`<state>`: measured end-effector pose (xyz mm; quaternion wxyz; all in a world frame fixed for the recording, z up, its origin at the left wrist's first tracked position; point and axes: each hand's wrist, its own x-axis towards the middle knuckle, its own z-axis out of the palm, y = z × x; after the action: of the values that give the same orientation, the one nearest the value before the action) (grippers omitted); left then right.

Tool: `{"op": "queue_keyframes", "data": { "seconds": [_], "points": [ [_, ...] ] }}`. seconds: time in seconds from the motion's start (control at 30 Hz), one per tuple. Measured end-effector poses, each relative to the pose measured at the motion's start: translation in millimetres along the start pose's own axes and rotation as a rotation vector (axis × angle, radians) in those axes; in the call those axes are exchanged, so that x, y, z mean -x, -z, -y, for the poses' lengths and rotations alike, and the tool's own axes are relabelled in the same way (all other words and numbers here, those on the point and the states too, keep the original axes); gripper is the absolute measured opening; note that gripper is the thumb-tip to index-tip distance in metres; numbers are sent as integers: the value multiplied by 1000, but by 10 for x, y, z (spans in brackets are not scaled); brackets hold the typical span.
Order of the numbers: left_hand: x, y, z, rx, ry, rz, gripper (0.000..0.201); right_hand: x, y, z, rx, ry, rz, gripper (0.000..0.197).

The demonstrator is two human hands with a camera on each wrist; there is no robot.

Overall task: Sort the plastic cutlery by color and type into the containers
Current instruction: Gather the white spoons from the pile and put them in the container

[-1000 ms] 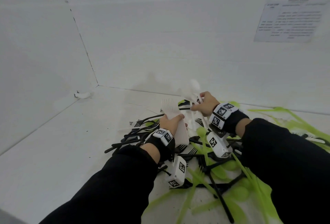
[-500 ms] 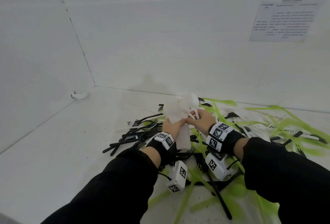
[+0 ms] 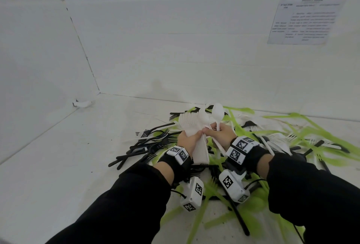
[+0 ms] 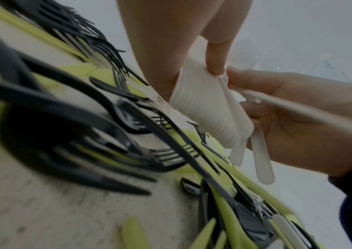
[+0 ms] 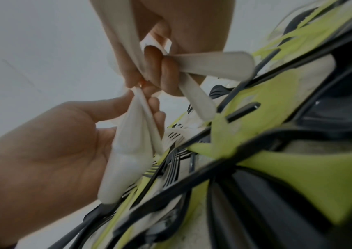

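Note:
My left hand (image 3: 190,139) grips a thick stack of white forks (image 3: 200,152), tines up, just above the mixed pile. In the left wrist view its fingers (image 4: 215,55) wrap the ribbed stack (image 4: 204,109). My right hand (image 3: 221,134) pinches white spoons (image 3: 217,112) by their handles, bowls up. Its fingertips touch those of the left hand. In the right wrist view, white handles (image 5: 209,62) stick out between its curled fingers (image 5: 166,74). Black forks (image 3: 148,142) lie left of the hands. Green cutlery (image 3: 311,132) spreads to the right.
White walls close in on the left and back and meet in a corner. A printed sheet (image 3: 305,22) hangs on the back wall. A small white scrap (image 3: 82,104) lies at the left wall's foot. Bare white surface (image 3: 68,156) stretches left of the pile.
My right hand has come in from the back of the pile with the white spoons and now meets my left hand at the fork stack. The left hand has stayed put.

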<state>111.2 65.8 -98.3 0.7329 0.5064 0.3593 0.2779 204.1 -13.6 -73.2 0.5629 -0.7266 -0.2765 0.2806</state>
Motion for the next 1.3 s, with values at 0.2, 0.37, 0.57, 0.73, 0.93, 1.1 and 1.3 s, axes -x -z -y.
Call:
{"op": "queue_keyframes", "data": {
  "seconds": [0.2,0.37,0.57,0.73,0.93,1.1,1.3],
  "points": [
    [14,-28,27,19,3,16,38,10,23,-54,-142,-116,80,28],
    [29,-36,29,-23,0,-15,35,17,44,-79,80,9,18,15],
    [63,-52,25,18,10,10,42,18,81,-122,36,-41,0,44],
    [-17,-63,106,10,-53,-24,82,33,98,-128,-26,-13,80,31],
    [49,-83,51,-26,-60,-27,68,48,51,-103,-103,-43,42,11],
    [99,-88,21,-49,-43,9,39,27,6,-85,-79,-41,-34,8],
    [115,-70,21,-75,-55,70,21,61,-16,37,-234,-182,13,13]
  ]
}}
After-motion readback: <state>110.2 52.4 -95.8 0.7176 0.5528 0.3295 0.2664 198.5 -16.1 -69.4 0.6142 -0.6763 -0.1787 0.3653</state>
